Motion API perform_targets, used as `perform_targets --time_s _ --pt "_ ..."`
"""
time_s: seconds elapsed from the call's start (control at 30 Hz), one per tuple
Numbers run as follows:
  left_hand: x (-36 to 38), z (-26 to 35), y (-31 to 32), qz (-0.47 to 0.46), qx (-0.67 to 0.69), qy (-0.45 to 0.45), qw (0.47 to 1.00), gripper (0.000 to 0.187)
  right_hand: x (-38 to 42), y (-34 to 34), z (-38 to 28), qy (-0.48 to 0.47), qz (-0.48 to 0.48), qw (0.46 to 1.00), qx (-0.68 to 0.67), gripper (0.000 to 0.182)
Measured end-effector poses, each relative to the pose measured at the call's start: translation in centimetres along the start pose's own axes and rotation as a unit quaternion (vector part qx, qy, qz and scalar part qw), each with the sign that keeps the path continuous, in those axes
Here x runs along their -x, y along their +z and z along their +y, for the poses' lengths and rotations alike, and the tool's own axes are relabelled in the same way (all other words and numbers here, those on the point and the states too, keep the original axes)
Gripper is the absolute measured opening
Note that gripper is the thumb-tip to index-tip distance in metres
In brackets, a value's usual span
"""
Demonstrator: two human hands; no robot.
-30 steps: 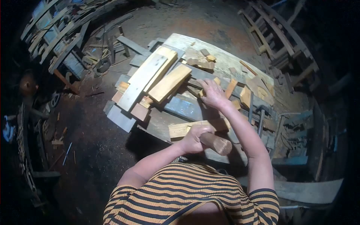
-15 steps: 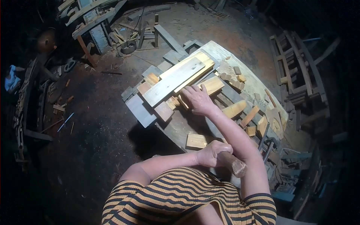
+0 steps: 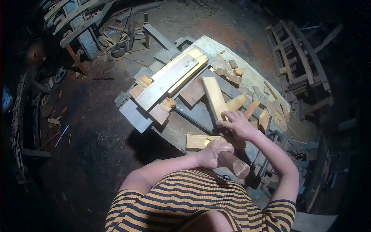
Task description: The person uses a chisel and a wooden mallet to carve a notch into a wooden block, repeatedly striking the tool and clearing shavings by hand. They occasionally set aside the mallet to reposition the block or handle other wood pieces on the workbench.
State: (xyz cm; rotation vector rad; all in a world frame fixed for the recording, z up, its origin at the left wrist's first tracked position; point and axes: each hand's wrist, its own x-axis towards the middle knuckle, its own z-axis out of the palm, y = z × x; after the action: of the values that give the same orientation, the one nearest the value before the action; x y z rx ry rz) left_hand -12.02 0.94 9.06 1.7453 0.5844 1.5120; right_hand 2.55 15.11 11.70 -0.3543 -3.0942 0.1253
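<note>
My left hand (image 3: 215,154) is closed around a thick round wooden stick (image 3: 235,165), its blunt cut end pointing down and right; the rest is hidden. Just beyond that hand lies a short pale wooden block (image 3: 199,141) with a lighter patch, partly covered by the fingers. My right hand (image 3: 240,124) grips the near end of a longer pale wooden block (image 3: 215,97), which slants away over the bench (image 3: 174,135). Beside this block are a tapered piece of wood (image 3: 235,103) and a reddish-brown board (image 3: 192,92).
Stacked boards (image 3: 170,82) cover the bench's far left part. Small wood offcuts (image 3: 232,75) lie at the far right, and a metal clamp (image 3: 275,136) is near the right edge. A wooden frame (image 3: 297,58) stands right of the bench; scraps litter the floor.
My right hand has drawn the long block back towards me and to the right, turning it and uncovering the reddish-brown board. My left hand still holds the round stick. The view has shifted slightly.
</note>
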Motion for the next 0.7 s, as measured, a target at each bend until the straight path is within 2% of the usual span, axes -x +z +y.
perform_targets --time_s 0.07,0.1,0.17,0.2,0.23,0.3,0.33,0.43,0.5,0.57,0.6,0.63,0.7 --pt "0.0 0.2 0.0 -0.002 0.002 -0.014 1.000 0.027 0.6 0.9 0.1 0.080 -0.064 0.991 -0.091 0.035" --pt "-0.1 0.3 0.0 -0.002 0.001 -0.027 1.000 0.027 0.3 1.6 0.5 0.122 -0.080 0.980 -0.134 0.043" --pt "-0.1 0.1 0.2 -0.006 0.004 -0.013 1.000 0.028 -1.0 2.4 -0.6 0.231 0.044 0.956 -0.175 0.057" --pt "-0.1 0.2 0.2 -0.011 0.002 -0.016 1.000 0.028 -2.0 2.6 -1.2 0.276 0.065 0.950 -0.135 0.073" --pt "-0.1 0.4 0.3 -0.016 -0.002 -0.021 1.000 0.029 -3.1 2.8 -1.8 0.279 0.069 0.949 -0.134 0.073" --pt "0.1 0.0 0.7 -0.020 -0.005 -0.016 1.000 0.028 -5.0 3.1 -3.0 0.361 0.001 0.933 0.007 0.085" --pt "0.2 0.0 0.8 -0.019 -0.006 -0.012 1.000 0.027 -5.5 4.0 -3.0 0.387 0.004 0.922 0.009 0.093" --pt "0.1 0.4 0.9 -0.020 -0.016 -0.017 1.000 0.026 -6.2 5.4 -2.7 0.410 0.063 0.910 0.006 0.094" --pt "0.3 0.4 1.2 -0.028 -0.018 -0.039 0.999 0.027 -6.0 5.3 -2.2 0.421 0.054 0.905 0.002 0.094" --pt "0.2 0.2 1.3 -0.038 -0.019 -0.060 0.997 0.027 -5.5 4.5 -1.4 0.435 0.072 0.895 -0.066 0.088" --pt "0.2 0.2 1.4 -0.032 -0.026 -0.059 0.997 0.028 -4.8 3.9 -0.8 0.448 0.123 0.870 -0.168 0.078" --pt "0.2 0.0 1.4 -0.026 -0.033 -0.061 0.997 0.028 -3.7 3.6 -0.2 0.406 0.206 0.817 -0.355 0.065" --pt "0.2 -0.3 1.5 -0.026 -0.050 -0.055 0.997 0.030 -0.6 1.1 -0.7 0.400 0.225 0.671 -0.582 0.060"
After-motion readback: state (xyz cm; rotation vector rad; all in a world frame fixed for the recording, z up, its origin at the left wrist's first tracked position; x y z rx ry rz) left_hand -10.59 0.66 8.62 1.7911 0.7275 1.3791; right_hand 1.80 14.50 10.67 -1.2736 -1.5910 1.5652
